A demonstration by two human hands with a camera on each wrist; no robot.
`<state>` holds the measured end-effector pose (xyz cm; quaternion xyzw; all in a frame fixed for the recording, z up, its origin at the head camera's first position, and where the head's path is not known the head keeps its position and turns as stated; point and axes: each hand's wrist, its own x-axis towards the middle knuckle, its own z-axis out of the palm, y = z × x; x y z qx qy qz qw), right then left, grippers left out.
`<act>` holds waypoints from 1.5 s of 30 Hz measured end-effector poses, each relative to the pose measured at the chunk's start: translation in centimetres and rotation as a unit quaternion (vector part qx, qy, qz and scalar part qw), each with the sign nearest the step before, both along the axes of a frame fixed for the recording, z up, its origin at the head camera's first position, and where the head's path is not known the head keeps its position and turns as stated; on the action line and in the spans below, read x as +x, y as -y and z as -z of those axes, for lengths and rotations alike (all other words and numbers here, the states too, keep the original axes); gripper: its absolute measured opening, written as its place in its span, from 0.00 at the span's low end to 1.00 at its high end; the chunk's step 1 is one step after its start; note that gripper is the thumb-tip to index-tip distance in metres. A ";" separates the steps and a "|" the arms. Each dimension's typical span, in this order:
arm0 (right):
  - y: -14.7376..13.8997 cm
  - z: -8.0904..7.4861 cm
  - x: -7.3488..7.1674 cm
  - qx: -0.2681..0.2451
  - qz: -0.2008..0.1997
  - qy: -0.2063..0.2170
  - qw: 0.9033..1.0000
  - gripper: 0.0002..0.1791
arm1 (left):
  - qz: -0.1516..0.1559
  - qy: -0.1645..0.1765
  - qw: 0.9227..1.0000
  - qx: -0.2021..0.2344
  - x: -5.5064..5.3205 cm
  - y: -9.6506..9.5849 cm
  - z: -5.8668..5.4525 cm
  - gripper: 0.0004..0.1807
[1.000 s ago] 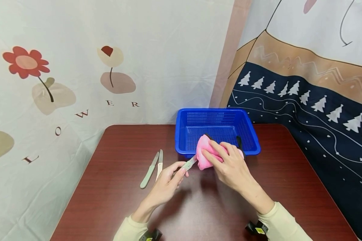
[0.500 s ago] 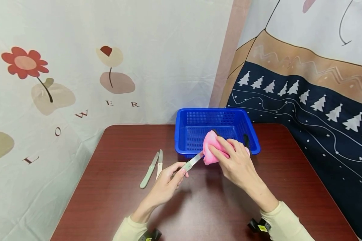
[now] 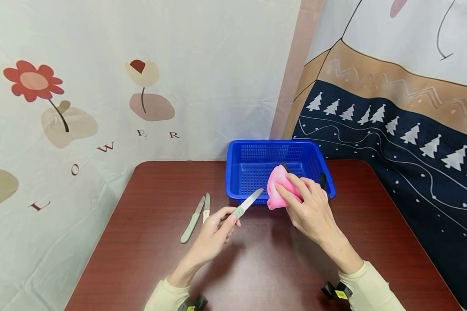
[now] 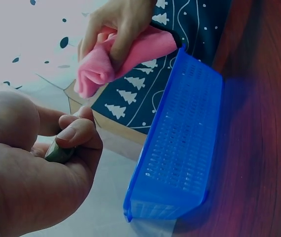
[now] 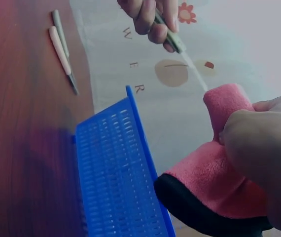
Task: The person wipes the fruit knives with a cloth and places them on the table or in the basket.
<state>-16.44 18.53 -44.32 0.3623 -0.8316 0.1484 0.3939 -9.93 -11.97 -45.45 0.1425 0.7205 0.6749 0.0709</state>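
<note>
The cloth (image 3: 276,192) has just slid clear of the knife (image 3: 251,201): a second ago its folds wrapped the blade's outer part, half a second ago they sat at the tip, and now the head view shows the whole blade bare, with a narrow gap between tip and cloth. The left hand (image 3: 214,237) has hardly shifted; its fingers curl round the handle, thumb laid along it, and the blade slants up and to the right, held above the table (image 3: 140,263) in front of the basket (image 3: 232,170). The right hand (image 3: 313,211) has drawn away to the right and slightly up, its fingers pinching the bunched cloth, whose dark edge hangs by the basket's near right corner. That looks like the end of one wiping stroke, the cloth having been pulled off past the tip. Whether the blade is clean cannot be told from here. A green knife (image 3: 192,222) and a white knife (image 3: 206,211) lie side by side on the table, left of the basket, unmoved.
</note>
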 end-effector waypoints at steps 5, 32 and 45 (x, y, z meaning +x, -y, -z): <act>0.8 -0.3 0.2 -0.026 -0.037 -0.027 0.999 0.22 | -0.009 0.010 1.000 0.000 -0.1 -0.2 0.0 0.14; 5.1 1.0 2.5 0.067 -0.090 -0.040 0.993 0.24 | -0.026 -0.025 0.997 -0.070 0.1 -0.2 0.1 0.15; 3.9 0.9 1.8 0.062 -0.031 -0.019 0.997 0.24 | -0.011 -0.008 1.000 -0.026 0.1 -0.3 0.1 0.13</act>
